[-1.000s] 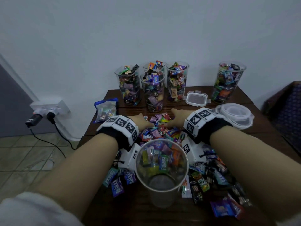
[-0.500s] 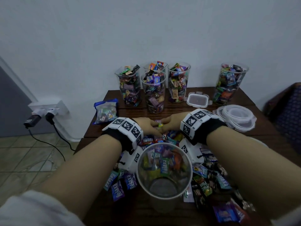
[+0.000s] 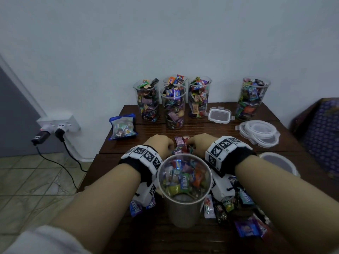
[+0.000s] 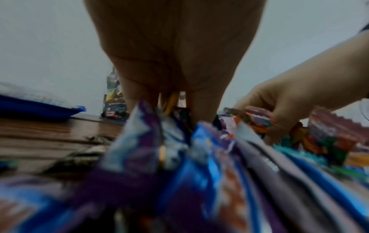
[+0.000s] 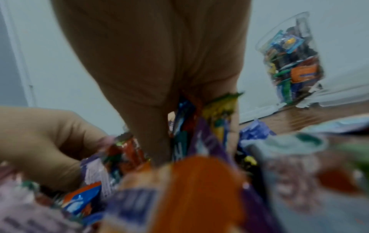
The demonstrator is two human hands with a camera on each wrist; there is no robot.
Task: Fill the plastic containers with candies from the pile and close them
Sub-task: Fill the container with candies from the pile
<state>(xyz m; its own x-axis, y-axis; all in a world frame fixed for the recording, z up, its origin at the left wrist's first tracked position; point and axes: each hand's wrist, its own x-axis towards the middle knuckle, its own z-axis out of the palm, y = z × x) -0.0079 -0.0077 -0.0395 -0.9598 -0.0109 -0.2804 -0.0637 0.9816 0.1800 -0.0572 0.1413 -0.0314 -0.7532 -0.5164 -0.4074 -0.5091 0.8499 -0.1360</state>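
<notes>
Two hands [image 3: 180, 146] round crinkly foil candies [image 3: 180, 143] behind clear cylindrical container [image 3: 184, 198].

Empty clear plastic container [image 3: 184, 189], upright at the near edge of the wooden table, mouth open, a little candy seen through its wall. Pile of wrapped candies [image 3: 227, 204] spread around and behind it, purple, blue, orange and green wrappers, some marked "Relaxa". Four filled containers [image 3: 173, 107] clustered upright at the far edge against the wall, unlidded, heaped to the rim; a fifth filled container [image 3: 254, 99] stands apart at the far right. Stack of round clear lids [image 3: 260, 132] lies flat on the right side, near the fifth container.
</notes>
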